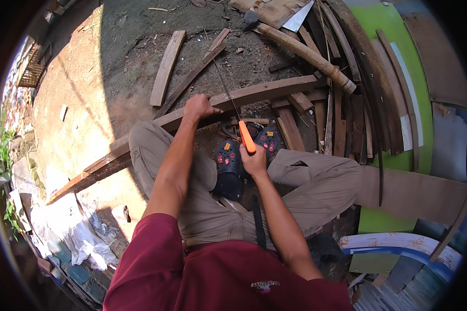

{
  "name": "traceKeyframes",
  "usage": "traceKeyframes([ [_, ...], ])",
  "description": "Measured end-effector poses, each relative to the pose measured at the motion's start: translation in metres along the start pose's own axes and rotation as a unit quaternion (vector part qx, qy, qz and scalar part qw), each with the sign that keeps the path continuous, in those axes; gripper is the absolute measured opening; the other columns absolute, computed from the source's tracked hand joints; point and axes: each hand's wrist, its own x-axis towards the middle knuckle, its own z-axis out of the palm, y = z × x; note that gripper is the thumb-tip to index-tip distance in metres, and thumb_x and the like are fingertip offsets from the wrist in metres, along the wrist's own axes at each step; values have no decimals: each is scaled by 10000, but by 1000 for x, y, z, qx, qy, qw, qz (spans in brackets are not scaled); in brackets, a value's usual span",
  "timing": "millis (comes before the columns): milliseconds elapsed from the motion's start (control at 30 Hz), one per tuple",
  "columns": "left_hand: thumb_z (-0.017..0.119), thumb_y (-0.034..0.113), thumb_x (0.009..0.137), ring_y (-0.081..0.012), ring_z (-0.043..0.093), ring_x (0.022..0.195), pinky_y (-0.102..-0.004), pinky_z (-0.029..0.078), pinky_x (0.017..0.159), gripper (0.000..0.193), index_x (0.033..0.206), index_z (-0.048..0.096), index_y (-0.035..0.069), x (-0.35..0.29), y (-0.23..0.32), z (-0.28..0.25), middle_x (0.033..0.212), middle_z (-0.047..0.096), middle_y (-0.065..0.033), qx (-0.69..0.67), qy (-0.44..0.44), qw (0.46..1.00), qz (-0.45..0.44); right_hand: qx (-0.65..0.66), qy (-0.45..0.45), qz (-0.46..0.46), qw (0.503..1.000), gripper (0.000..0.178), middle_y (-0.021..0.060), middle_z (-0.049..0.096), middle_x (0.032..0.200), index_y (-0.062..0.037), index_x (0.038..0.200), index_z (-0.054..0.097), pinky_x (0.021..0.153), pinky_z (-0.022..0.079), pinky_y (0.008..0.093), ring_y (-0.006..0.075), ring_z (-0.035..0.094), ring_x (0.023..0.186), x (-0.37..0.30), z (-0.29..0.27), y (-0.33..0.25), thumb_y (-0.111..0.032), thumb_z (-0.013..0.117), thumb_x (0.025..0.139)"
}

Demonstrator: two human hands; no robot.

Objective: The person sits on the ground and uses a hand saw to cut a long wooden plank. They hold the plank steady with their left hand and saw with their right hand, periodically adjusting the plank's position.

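The right hand (254, 160), just right of the middle, grips the orange handle of the saw (247, 138). Its thin blade points toward twelve o'clock and crosses the long beam (270, 90). The beam runs from near nine o'clock to half past one. The left hand (200, 108), at eleven o'clock, is curled over it. I cannot tell how deep the cut is.

To saw well, I'd press the beam down hard, keep the left thumb away from the teeth, and pull long, straight strokes. The shoes (228, 161) should stay clear.

At eight o'clock lies a crumpled white sheet (83, 241), maybe a sack; what's inside is hidden.
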Motion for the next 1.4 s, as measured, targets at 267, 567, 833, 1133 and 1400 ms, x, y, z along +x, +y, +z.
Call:
traceKeyframes([
  [267, 858, 614, 646, -392, 713, 993, -477, 567, 860, 706, 1091, 744, 78, -13, 4, 2, 1022, 745, -209, 22, 34, 998, 40, -25, -39, 33, 998, 265, 229, 701, 788, 30, 913, 714, 708, 531, 432, 383, 714, 784, 6, -25, -35, -234, 695, 889],
  [567, 853, 572, 675, -401, 717, 902, -495, 565, 784, 618, 1030, 728, 82, -53, 26, 2, 919, 740, -209, 4, 55, 997, 59, -2, 0, 25, 1000, 225, 180, 698, 694, 13, 872, 698, 670, 537, 417, 332, 728, 697, -33, -35, -65, -211, 682, 881],
  [833, 828, 595, 704, -351, 735, 908, -472, 576, 781, 648, 1100, 672, 107, -45, 22, 32, 963, 754, -167, 77, 83, 992, 58, -14, -5, 14, 1000, 257, 168, 596, 626, 39, 791, 646, 589, 460, 387, 233, 596, 566, -31, -21, -7, -191, 700, 891],
  [1133, 814, 635, 688, -367, 729, 868, -478, 576, 759, 634, 1005, 699, 97, -40, 16, 37, 906, 748, -165, 70, 69, 993, 59, -53, 6, 14, 998, 290, 269, 645, 725, 50, 804, 653, 667, 493, 473, 450, 670, 749, -25, -26, -40, -222, 672, 901],
  [1400, 826, 548, 728, -346, 731, 942, -464, 580, 811, 556, 1049, 676, 120, -50, 19, 35, 1003, 755, -149, 53, 44, 997, 19, -84, -63, 87, 991, 240, 256, 667, 743, 62, 855, 671, 672, 510, 459, 422, 694, 733, -101, -103, -123, -171, 671, 913],
])
